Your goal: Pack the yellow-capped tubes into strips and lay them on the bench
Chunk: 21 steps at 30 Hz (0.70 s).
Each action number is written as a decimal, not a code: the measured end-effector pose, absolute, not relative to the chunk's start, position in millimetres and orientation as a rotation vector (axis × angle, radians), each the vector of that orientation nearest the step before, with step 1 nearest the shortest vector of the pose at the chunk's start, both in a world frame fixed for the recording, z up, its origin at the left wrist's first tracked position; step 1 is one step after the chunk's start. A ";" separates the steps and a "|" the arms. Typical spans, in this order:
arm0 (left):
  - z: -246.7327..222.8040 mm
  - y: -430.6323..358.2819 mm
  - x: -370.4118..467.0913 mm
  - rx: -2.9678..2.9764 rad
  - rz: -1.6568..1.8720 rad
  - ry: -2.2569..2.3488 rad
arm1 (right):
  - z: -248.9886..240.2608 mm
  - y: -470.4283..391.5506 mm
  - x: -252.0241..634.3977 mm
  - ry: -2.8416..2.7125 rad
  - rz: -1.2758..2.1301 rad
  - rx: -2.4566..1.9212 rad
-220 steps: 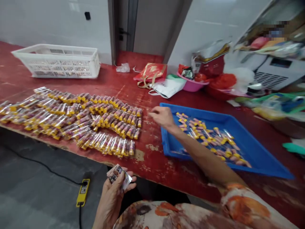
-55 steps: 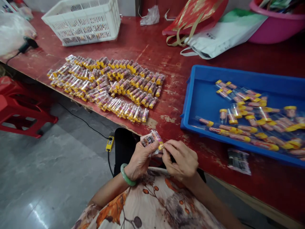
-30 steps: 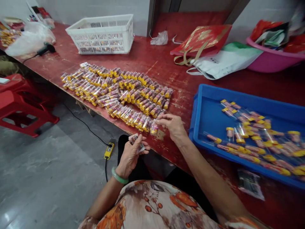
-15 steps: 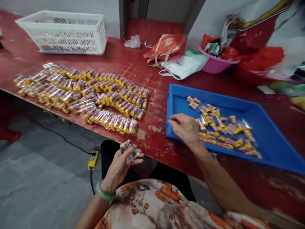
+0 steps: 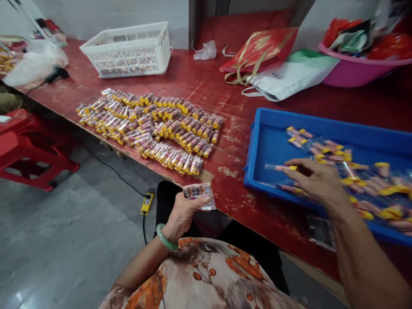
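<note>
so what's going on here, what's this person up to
The left hand holds flat printed wrappers at the table's edge. The right hand pinches a yellow-capped tube at the blue tray, where loose tubes lie scattered. Further left, tubes with purple print lie in rough rows on the red table, the white crate behind them.

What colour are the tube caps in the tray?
The caps are yellow, shown best in the head view.
</note>
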<state>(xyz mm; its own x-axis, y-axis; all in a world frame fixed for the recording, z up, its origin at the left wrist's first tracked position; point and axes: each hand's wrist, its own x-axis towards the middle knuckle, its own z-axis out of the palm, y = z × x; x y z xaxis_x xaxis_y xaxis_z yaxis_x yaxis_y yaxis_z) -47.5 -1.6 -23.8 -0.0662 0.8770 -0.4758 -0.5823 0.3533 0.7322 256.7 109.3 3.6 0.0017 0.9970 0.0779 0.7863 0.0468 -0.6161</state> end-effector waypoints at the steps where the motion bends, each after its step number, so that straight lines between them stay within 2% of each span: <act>1: -22.8 -1.9 -46.8 0.343 1.241 1.087 | 10.6 96.8 250.5 -1.736 0.638 -1.685; 5: -19.1 -0.9 -44.6 0.340 1.224 1.042 | 30.0 50.2 209.9 -1.704 1.053 -1.393; 8: -19.0 0.6 -45.2 0.342 1.194 1.042 | 24.7 33.7 181.4 -1.721 1.152 -1.252; 10: -20.3 1.0 -46.0 0.333 1.186 1.067 | 15.3 29.5 167.3 -1.655 1.235 -1.255; 14: -23.9 -1.3 -45.3 0.317 1.240 1.093 | 0.2 22.3 139.6 -1.542 1.609 -1.313; 21: -24.5 -8.4 -44.2 0.358 1.191 1.043 | -12.3 15.7 102.0 -1.481 1.547 -1.511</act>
<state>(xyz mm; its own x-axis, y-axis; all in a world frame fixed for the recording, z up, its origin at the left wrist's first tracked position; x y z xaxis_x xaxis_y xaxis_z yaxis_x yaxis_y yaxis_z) -44.2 -8.4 -24.5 -0.0012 0.8822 -0.4709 -0.5837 0.3817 0.7166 102.0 15.7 -12.3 -0.2467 0.9019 -0.3546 0.3148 -0.2714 -0.9095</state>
